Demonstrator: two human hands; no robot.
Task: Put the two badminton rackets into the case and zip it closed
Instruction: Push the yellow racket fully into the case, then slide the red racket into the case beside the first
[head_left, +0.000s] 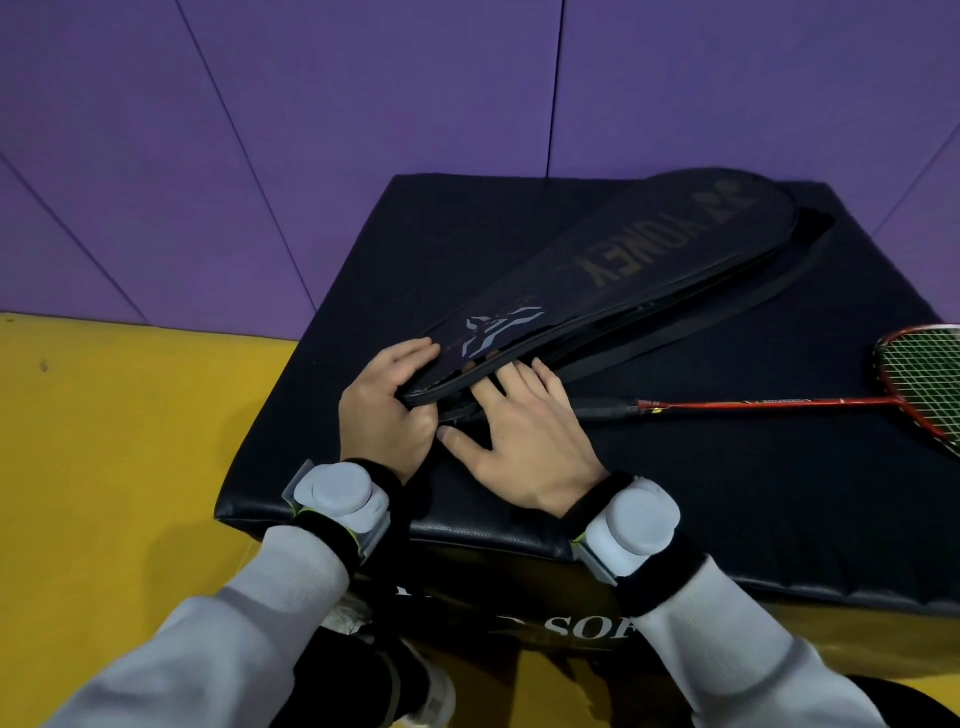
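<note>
A black racket case with gold lettering lies diagonally on a black padded block, its wide end at the far right. My left hand grips the case's narrow near end and holds the top flap up. My right hand lies flat with its fingers spread, the fingertips tucked into the opening under the flap. A red racket with a green-strung head lies on the block to the right, its dark handle pointing at my right hand. I see no second racket outside the case; what is inside is hidden.
The case's black strap trails along the block beside the case. The block stands on a yellow floor against a purple padded wall. My legs and a white shoe show below the block's front edge.
</note>
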